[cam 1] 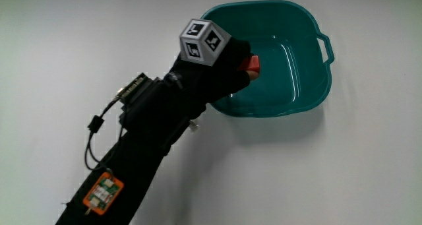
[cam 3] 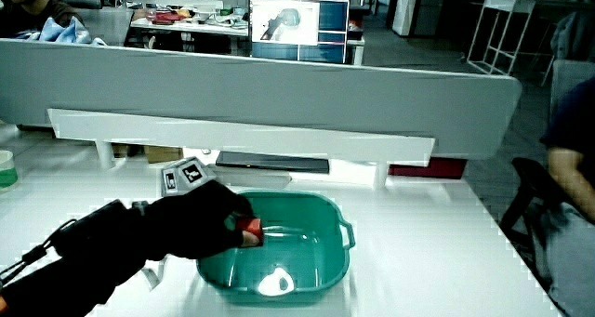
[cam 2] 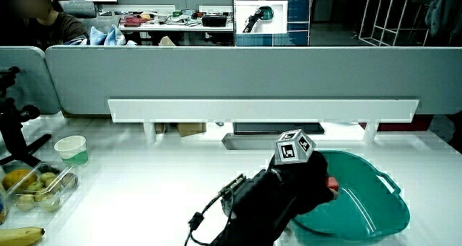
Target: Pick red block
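One red block [cam 1: 252, 64] held in the hand [cam 1: 217, 66] over the teal basin [cam 1: 310, 86].
Grip closed on it; the block looks small, rigid, light, best pinched across flat sides.

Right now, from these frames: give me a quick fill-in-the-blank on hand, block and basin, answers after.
1. The hand has its fingers closed on the ____ block.
2. The block is held over the inside of the ____ basin.
3. The patterned cube sits on the ____ of the hand.
4. In a side view, a paper cup stands on the table near a tray of ____.

Missing words: red; teal; back; fruit
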`<state>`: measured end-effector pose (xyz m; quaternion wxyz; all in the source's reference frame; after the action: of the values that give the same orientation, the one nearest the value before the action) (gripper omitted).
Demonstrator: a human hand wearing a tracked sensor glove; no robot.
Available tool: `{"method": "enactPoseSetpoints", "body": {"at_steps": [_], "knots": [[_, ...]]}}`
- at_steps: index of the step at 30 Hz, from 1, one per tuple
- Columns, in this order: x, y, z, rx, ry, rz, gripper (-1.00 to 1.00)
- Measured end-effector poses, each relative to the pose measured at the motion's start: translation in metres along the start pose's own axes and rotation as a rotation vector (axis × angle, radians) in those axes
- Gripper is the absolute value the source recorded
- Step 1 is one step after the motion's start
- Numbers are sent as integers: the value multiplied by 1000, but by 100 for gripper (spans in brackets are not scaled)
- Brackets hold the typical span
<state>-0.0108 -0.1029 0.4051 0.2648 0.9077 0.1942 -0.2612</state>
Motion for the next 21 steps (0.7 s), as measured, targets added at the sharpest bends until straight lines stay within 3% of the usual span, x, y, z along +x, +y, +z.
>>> {"method": "enactPoseSetpoints", "body": {"at_steps": [13,21], "knots": [[-2,22,-31,-115,63,75,0],[-9,30,-43,-175,64,131,0]]}}
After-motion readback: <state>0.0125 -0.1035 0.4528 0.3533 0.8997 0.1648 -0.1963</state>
